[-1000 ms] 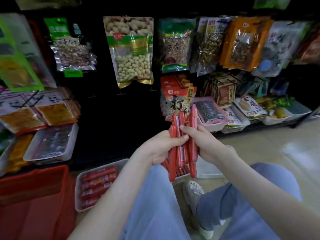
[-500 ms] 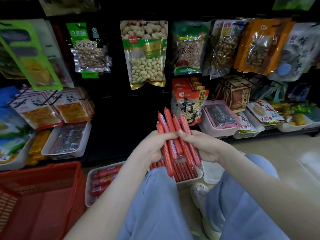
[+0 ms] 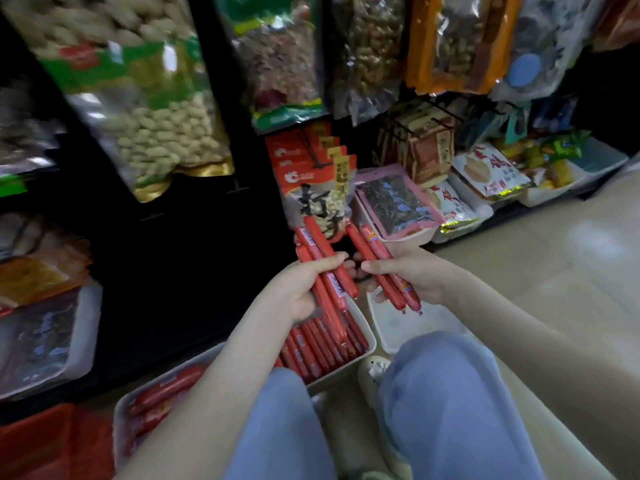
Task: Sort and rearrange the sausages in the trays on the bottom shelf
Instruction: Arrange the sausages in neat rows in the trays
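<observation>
Grips a bunch of sausages (image 3: 327, 271) in left hand (image 3: 299, 294) over a filled tray (image 3: 343, 370), a smaller bunch (image 3: 375, 259) in right hand (image 3: 420, 277).

Two bare hands show. The left hand (image 3: 298, 292) grips three thin red plastic-wrapped sausages (image 3: 329, 271), as far as I can count. The right hand (image 3: 415, 275) grips a pair of the same sausages (image 3: 367, 245). There are three white plastic trays close by. The first tray (image 3: 372, 344), under the left hand, has roughly eight thin sausages in a row (image 3: 311, 351), partly hidden. The second tray (image 3: 119, 417), left of the left forearm, has about three thicker red sausages (image 3: 166, 389), blurred. The third tray (image 3: 398, 327) lies under the right hand.
</observation>
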Demonstrator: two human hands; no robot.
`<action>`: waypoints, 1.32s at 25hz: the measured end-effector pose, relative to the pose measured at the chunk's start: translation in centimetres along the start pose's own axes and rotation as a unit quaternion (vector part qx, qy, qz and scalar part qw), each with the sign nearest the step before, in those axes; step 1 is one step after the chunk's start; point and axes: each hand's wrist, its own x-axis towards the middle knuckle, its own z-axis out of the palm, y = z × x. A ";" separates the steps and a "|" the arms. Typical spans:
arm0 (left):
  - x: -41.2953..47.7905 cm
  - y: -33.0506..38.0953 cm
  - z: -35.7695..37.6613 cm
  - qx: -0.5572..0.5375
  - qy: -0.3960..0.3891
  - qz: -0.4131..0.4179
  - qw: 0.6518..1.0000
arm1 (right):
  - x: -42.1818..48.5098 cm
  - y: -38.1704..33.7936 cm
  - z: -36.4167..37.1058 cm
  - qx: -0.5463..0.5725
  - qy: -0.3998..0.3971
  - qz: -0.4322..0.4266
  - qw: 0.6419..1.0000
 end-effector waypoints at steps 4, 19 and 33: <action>10.0 -3.4 1.8 0.017 0.004 -0.067 0.998 | 4.6 7.6 -8.4 0.107 0.113 0.035 0.987; 30.6 -20.4 -4.7 0.063 0.177 -0.203 0.961 | 25.3 39.2 -14.2 -0.176 0.228 0.165 0.943; 32.2 -21.5 0.0 0.237 -0.056 -0.218 0.945 | 19.1 30.1 -13.7 0.208 0.153 0.080 0.963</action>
